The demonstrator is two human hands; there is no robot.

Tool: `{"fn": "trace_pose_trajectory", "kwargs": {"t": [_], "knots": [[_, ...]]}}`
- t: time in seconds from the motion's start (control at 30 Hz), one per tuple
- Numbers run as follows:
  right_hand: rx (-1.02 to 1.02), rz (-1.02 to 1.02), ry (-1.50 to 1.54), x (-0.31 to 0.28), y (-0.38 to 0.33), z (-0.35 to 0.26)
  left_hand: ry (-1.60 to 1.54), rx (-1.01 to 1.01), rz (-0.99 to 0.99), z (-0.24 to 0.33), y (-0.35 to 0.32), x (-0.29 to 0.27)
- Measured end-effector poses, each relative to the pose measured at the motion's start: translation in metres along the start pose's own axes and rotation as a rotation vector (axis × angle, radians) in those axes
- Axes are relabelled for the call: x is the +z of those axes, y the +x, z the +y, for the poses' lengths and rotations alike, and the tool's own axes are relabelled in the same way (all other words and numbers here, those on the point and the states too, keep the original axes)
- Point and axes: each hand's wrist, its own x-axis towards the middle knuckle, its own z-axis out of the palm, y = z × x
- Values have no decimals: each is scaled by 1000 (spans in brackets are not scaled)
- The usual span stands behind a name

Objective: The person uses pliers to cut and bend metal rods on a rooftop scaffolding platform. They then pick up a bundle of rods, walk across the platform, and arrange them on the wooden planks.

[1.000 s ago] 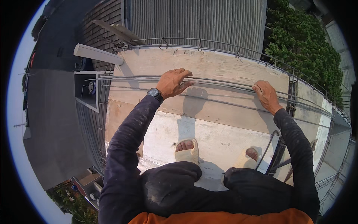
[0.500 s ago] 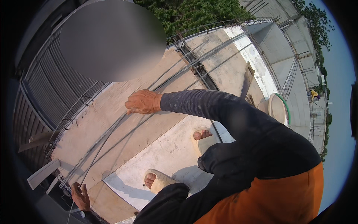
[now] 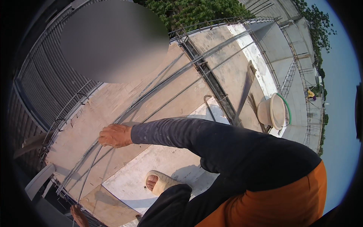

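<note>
My right hand (image 3: 115, 135) reaches out on a dark sleeve and is closed over a bundle of long thin steel rods (image 3: 177, 73) that lie across the concrete roof slab (image 3: 113, 102). One thin rod (image 3: 90, 172) bends down from that hand to my left hand (image 3: 77, 215). Only part of the left hand shows at the bottom edge, its fingers on the rod's end. My sandalled foot (image 3: 160, 181) stands on a white sheet (image 3: 177, 162) just behind the rods.
The roof's edge with a low bar railing (image 3: 64, 125) runs along the left, a drop and a corrugated wall beyond. A rebar-filled channel (image 3: 211, 83) crosses the slab. A white basin with a green hose (image 3: 273, 111) and a plank (image 3: 245, 89) lie at right. A distant person (image 3: 311, 94) stands far right.
The view has swung round to the right, so the rods now run diagonally. My right hand stays on the rods; my left hand has slid to the bottom edge.
</note>
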Motion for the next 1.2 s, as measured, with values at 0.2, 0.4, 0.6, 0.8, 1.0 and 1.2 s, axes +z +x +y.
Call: {"fn": "trace_pose_trajectory", "kwargs": {"t": [0.2,0.4,0.6,0.8,1.0,1.2], "knots": [[135,-81,-134,-30,-12,32,-160,149,-40,61,47,19],[211,-12,-187,-62,-27,62,-210,336,109,89,123,43],[282,54,-261,-89,-50,85,-174,358,-105,153,182,35],[275,-31,-578,-105,-50,98,-206,627,48,156,201,75],[282,-6,-626,-132,-70,105,-296,635,-5,262,196,82],[269,-154,-651,-113,-41,107,-228,662,10,357,180,53]]}}
